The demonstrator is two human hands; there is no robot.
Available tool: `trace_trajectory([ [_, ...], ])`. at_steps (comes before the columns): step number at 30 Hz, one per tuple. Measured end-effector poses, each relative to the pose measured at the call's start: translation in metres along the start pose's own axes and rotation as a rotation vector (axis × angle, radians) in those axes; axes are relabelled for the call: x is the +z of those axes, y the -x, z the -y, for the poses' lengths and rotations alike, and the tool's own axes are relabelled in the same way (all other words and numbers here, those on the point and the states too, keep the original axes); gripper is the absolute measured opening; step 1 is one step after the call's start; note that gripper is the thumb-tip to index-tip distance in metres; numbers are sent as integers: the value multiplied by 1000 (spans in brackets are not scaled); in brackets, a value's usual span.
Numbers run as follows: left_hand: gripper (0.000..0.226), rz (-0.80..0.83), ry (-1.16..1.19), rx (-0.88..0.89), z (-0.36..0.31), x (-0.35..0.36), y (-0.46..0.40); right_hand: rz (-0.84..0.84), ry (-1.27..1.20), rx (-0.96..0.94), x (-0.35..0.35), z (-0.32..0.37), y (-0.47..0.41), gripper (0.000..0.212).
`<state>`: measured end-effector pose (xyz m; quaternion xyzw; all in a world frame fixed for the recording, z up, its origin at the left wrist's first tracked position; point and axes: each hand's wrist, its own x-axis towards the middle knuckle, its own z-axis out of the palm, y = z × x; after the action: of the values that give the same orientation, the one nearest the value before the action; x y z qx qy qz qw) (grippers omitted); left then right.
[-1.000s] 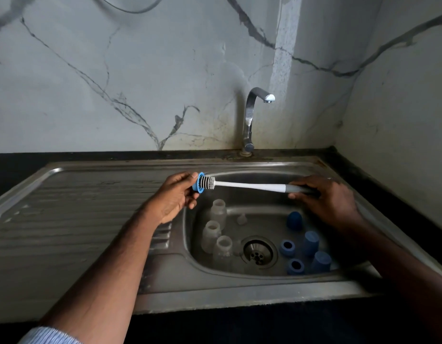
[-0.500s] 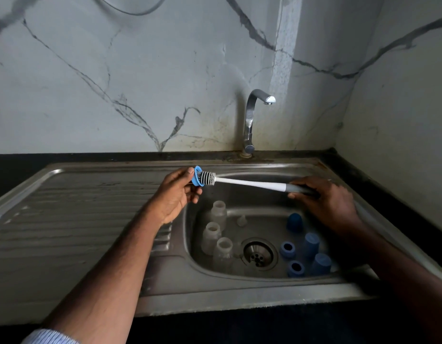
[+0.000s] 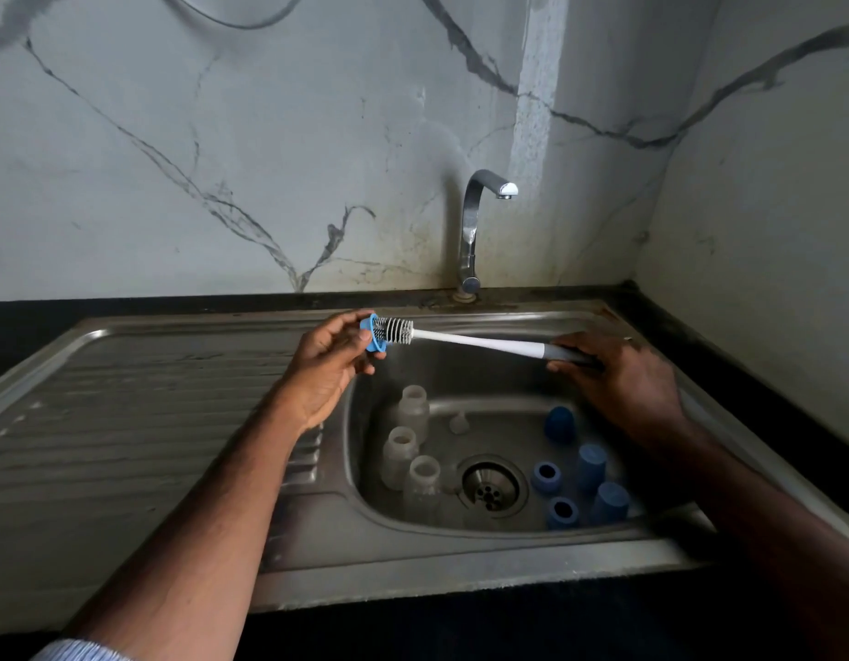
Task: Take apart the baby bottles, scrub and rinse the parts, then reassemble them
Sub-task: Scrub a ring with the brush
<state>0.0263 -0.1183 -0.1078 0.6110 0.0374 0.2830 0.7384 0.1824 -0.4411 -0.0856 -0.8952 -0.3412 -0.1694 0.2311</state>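
Note:
My left hand [image 3: 324, 362] pinches a blue bottle collar ring [image 3: 371, 334] above the sink's left edge. A bottle brush [image 3: 465, 340] pokes its bristles into the ring; my right hand [image 3: 618, 374] grips its grey handle over the basin. Down in the sink basin [image 3: 460, 374] stand three clear bottle bodies [image 3: 399, 458] on the left. A small clear teat [image 3: 458, 423] lies near the middle. Several blue caps and collar rings [image 3: 591, 467] sit on the right beside the drain [image 3: 490, 489].
A chrome tap [image 3: 475, 231] rises behind the basin, with no water running. A ribbed steel drainboard [image 3: 141, 422] stretches to the left. Marble walls close in at the back and right, above a black counter edge [image 3: 727, 374].
The ring and brush head have risen slightly and tilted, and the bristles have slid a little further out of the ring. My right hand stays at the handle.

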Motion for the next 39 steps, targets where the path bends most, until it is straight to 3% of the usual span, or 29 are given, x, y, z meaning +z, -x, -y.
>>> trace_trajectory([
  [3,37,22,-90,62,-1,-7,0,25,24,-48,-2,-2,-1,38],
  [6,39,62,64,-21,-5,-7,3,31,-73,-108,-5,-9,-1,37],
  [10,47,52,164,-68,-4,2,4,-35,-141,-47,-2,-11,2,39],
  [17,35,-15,22,121,1,0,-1,138,-21,61,6,2,2,45],
  [23,28,9,92,69,-3,-8,-2,99,-69,-62,0,-6,0,39],
  [28,68,33,109,45,-1,-3,-1,-17,-89,-34,0,-2,3,35],
  [32,39,-1,102,94,-1,0,-3,155,-151,40,13,-3,1,47],
  [34,34,-14,96,118,-1,-1,-3,208,-169,19,16,-3,0,41],
  [39,27,-130,205,77,-9,-3,-3,184,-251,-33,11,-12,-1,32],
])
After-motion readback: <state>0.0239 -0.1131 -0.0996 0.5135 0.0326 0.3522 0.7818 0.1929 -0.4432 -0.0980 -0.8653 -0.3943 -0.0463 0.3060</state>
